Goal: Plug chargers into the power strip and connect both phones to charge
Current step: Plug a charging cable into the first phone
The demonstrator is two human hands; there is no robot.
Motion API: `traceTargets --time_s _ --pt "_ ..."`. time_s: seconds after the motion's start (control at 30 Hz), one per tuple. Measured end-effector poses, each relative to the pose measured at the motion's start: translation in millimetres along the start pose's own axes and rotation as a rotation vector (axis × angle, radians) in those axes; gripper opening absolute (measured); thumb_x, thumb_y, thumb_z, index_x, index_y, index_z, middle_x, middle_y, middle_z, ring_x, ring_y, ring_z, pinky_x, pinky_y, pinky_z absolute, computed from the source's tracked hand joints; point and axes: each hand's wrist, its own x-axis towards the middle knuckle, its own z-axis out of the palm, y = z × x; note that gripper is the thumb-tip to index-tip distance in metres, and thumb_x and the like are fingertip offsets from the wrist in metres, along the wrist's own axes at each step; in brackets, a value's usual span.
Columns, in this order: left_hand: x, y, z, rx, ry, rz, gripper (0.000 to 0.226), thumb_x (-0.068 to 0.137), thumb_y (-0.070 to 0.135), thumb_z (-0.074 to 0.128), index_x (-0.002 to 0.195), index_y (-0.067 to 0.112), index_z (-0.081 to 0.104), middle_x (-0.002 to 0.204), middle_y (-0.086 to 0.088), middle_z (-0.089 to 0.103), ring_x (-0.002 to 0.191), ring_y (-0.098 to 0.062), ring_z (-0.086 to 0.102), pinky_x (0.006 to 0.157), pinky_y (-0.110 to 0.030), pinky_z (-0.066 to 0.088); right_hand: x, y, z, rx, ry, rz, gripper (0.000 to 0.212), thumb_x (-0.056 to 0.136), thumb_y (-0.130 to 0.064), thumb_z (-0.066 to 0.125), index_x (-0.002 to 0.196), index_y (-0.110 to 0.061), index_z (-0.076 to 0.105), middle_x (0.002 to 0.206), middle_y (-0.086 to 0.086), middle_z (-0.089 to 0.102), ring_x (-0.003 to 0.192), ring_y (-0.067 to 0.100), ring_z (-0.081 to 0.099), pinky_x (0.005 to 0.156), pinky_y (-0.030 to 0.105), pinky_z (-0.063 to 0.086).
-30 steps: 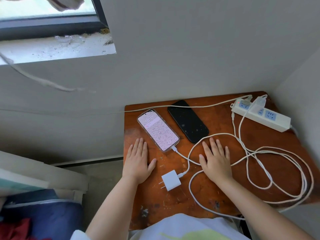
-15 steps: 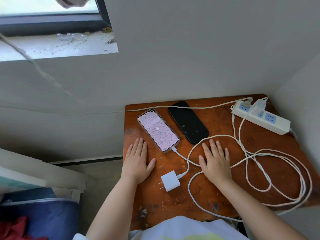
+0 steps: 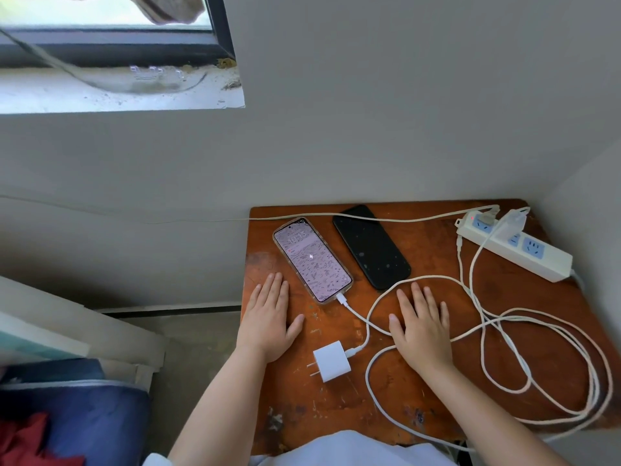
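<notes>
On the worn wooden table lie two phones. The lit phone has a pinkish screen and a white cable plugged into its lower end. A dark phone with a black screen lies to its right; I see no cable in it. A white power strip sits at the far right with a white charger in it. A second white charger lies loose, prongs bare, between my hands. My left hand and my right hand rest flat on the table, fingers straight. The right one lies on a cable loop.
Loose white cables coil over the right half of the table. A thin cable runs along the table's far edge to the strip. Grey walls close the back and right. A window sill is up left; bags and boards lie on the floor at left.
Both hands stay flat where they were. The camera has tilted slightly, so more of the window shows.
</notes>
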Motion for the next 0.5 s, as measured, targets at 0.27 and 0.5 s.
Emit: traceTargets --time_s 0.27,0.5 --pt "0 1 1 -0.020 -0.016 -0.012 0.071 0.092 0.055 0.021 0.143 0.013 -0.005 0.155 -0.005 -0.007 0.141 -0.018 -0.013 0.108 -0.028 -0.015 0 0 -2 -0.002 -0.027 0.002 0.058 0.086 -0.041 0.026 0.136 -0.013 0.036 0.148 0.016 0.030 0.139 0.033 0.019 0.113 0.051 0.013" --pt "-3 1 -3 -0.072 0.036 0.050 0.064 0.093 0.047 0.031 0.144 0.016 0.009 0.155 -0.005 0.004 0.143 -0.020 -0.002 0.110 -0.029 -0.010 5 -10 -18 -0.063 0.076 -0.335 0.046 0.060 -0.009 0.083 0.104 -0.011 0.067 0.109 0.016 0.069 0.104 0.035 0.063 0.086 0.058 0.047"
